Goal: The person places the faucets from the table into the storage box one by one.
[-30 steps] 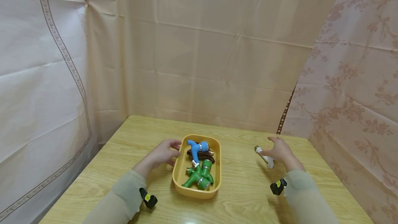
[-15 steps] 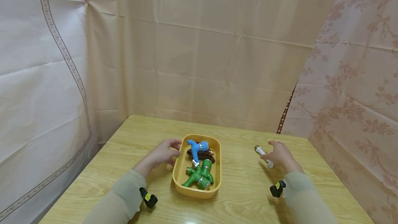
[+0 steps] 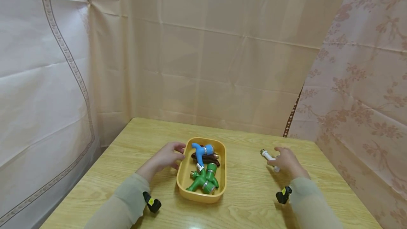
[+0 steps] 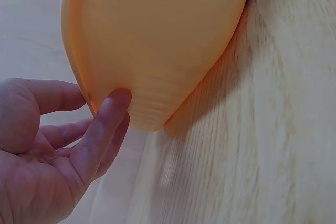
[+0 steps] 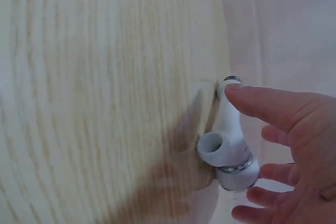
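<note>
A white tap [image 3: 267,155] with a brass threaded end lies on the table at the right. My right hand [image 3: 287,162] is around it, thumb at its narrow end and the other fingers [image 5: 278,174] spread loosely beside its knob in the right wrist view. Left of it stands a yellow plastic bin [image 3: 224,172] with a blue tap [image 3: 199,153], green taps [image 3: 211,176] and dark brown taps [image 3: 210,159] in it. At the bin's left side my left hand [image 3: 166,156] rests with relaxed fingers; in the left wrist view its fingertips [image 4: 122,98] touch the outer wall.
The wood-grain table [image 3: 245,193] runs back to a beige curtain [image 3: 203,63]. A flowered cloth [image 3: 365,98] hangs on the right and a pale curtain [image 3: 47,98] on the left. Bare tabletop lies between the bin and the white tap.
My right hand has shifted slightly downward and its fingers have drawn closer to the white tap, which has turned a little. The left hand and the bin stay where they were.
</note>
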Demonstrator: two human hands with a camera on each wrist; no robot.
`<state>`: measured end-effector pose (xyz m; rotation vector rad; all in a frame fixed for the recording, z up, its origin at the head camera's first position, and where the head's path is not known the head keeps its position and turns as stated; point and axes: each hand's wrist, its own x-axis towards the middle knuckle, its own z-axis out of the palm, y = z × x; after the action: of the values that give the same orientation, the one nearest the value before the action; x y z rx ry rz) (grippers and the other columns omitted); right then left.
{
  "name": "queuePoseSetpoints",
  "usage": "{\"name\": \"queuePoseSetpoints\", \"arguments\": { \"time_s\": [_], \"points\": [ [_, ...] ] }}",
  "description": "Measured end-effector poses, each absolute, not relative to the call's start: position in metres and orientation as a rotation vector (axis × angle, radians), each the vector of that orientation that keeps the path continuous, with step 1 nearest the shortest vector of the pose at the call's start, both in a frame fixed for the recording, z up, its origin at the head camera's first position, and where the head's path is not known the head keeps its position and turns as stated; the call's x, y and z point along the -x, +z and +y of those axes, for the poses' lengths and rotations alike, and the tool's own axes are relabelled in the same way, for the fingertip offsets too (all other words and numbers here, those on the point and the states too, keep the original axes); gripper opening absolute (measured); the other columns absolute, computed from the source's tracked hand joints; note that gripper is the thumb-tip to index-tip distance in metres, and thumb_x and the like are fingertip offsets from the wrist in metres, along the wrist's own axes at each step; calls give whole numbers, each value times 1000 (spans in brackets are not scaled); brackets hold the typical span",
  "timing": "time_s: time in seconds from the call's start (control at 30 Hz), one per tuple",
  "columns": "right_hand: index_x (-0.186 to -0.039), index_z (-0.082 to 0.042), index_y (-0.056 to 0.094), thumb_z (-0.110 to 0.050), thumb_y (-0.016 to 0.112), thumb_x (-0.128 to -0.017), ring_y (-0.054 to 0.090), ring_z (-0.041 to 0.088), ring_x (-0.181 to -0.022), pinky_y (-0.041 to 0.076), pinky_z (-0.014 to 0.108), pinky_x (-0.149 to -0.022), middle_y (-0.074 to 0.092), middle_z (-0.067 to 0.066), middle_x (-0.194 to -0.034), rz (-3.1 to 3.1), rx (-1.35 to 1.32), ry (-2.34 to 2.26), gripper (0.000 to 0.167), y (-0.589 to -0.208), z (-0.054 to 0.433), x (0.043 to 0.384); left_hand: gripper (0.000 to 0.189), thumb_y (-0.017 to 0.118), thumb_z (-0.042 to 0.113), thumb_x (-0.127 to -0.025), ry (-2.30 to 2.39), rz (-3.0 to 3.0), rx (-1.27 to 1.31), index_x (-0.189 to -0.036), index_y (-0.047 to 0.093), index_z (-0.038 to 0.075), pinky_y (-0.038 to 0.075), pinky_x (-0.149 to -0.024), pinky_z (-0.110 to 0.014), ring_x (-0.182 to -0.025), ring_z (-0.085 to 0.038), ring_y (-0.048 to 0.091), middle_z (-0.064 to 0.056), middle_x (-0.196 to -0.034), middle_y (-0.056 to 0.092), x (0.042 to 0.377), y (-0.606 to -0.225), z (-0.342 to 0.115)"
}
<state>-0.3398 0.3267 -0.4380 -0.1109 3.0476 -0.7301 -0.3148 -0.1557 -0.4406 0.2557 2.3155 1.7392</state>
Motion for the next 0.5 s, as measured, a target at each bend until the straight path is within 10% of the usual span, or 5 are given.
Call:
{"name": "queuePoseSetpoints", "arguments": {
  "time_s": [0.5],
  "points": [
    [-144, 10, 47, -18, 82, -83, 46, 56, -123, 48, 62, -92, 35, 43, -145, 3053, 140, -768, 76, -450, 330, 339, 52, 64, 0, -94, 1720, 2334, -244, -144, 50, -3, 63, -64, -41, -97, -27, 66, -19, -125, 57, 317, -444, -155]
  ]
}}
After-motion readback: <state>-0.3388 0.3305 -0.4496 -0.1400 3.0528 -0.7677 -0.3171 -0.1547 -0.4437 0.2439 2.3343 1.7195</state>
